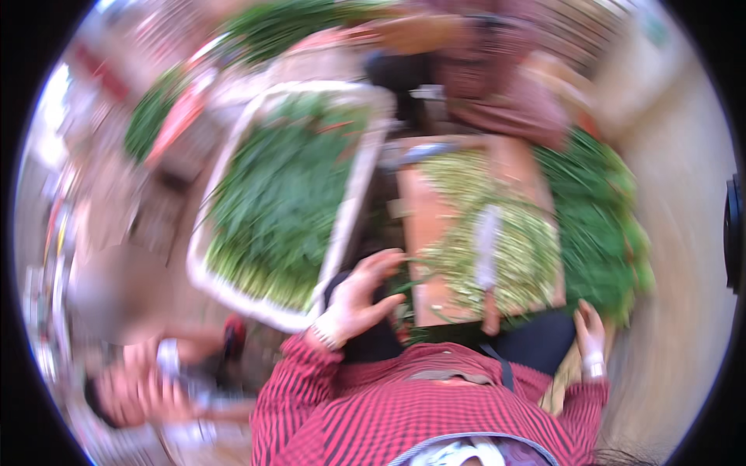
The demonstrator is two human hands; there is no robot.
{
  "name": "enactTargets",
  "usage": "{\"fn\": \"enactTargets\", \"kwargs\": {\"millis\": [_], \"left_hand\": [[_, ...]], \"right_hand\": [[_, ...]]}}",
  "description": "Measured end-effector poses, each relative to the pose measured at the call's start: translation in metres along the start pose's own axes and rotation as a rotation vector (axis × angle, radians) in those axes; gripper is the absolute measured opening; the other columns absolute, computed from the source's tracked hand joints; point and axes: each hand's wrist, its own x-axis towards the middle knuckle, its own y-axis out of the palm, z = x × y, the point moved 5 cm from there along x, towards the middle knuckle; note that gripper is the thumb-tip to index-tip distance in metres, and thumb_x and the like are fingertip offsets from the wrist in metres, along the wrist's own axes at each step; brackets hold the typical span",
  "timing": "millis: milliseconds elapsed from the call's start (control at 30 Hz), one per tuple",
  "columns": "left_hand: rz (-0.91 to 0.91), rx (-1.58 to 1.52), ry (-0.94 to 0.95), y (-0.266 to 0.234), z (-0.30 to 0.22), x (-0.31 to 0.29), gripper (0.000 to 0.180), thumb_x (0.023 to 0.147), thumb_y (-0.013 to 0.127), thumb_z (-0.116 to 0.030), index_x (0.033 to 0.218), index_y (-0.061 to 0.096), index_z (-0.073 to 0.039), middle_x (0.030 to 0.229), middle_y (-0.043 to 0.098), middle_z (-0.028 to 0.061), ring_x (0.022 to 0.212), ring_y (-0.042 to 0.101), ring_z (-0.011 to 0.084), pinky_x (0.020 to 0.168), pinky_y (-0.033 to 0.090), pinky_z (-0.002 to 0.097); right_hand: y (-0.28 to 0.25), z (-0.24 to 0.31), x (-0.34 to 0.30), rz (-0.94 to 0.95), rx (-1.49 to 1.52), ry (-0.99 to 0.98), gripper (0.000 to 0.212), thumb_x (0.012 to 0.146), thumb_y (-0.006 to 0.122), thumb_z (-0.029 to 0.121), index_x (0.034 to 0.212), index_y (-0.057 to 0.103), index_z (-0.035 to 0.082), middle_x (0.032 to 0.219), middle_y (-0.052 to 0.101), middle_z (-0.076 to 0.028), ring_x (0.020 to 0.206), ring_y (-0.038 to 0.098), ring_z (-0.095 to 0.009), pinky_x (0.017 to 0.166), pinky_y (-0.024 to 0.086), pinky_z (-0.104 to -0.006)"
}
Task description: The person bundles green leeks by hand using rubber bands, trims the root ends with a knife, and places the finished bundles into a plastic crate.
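Observation:
My left hand [360,301] is raised over my lap, fingers and thumb spread, with nothing in it. It is close to the near right corner of a white crate [203,260], which is full of long green leafy stalks [280,206] with pale ends. My right hand [590,332] is low on the right, fingers stretched out, beside a large heap of green stalks [594,225]. Between my hands a reddish-brown cutting board [420,217] bears short-chopped pale green pieces [528,272]. On them lies a knife [487,248], its wooden handle toward me. The picture is blurred by motion.
Across the board sits a person in a dark red checked garment [505,93], an arm reaching toward more green bunches [280,31]. On the left a child [132,380] is close to the crate. A pale wall or floor surface [668,194] runs along the right.

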Motion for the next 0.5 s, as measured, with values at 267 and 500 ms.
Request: {"fn": "enactTargets", "kwargs": {"millis": [267, 500], "left_hand": [[-0.379, -0.181, -0.373, 0.006, 0.067, -0.002, 0.044, 0.097, 0.06, -0.019, 0.137, 0.052, -0.002, 0.135, 0.056, 0.0075, 0.113, 0.057, 0.0144, 0.092, 0.046, 0.0266], [-0.327, -0.345, -0.423, 0.011, 0.073, 0.016, 0.042, 0.095, 0.065, -0.023, 0.131, 0.057, -0.002, 0.118, 0.068, 0.0115, 0.096, 0.068, 0.0149, 0.074, 0.055, 0.0215]], "right_hand": [[-0.023, -0.138, -0.053, 0.114, -0.397, 0.581, 0.051, 0.09, 0.061, 0.035, 0.132, 0.058, 0.007, 0.116, 0.066, -0.022, 0.11, 0.064, -0.033, 0.096, 0.048, -0.0374], [-0.026, -0.305, -0.048, -0.222, -0.15, 0.72, 0.044, 0.091, 0.063, 0.038, 0.114, 0.065, 0.0, 0.095, 0.071, -0.013, 0.083, 0.067, -0.02, 0.078, 0.054, -0.0329]]}}
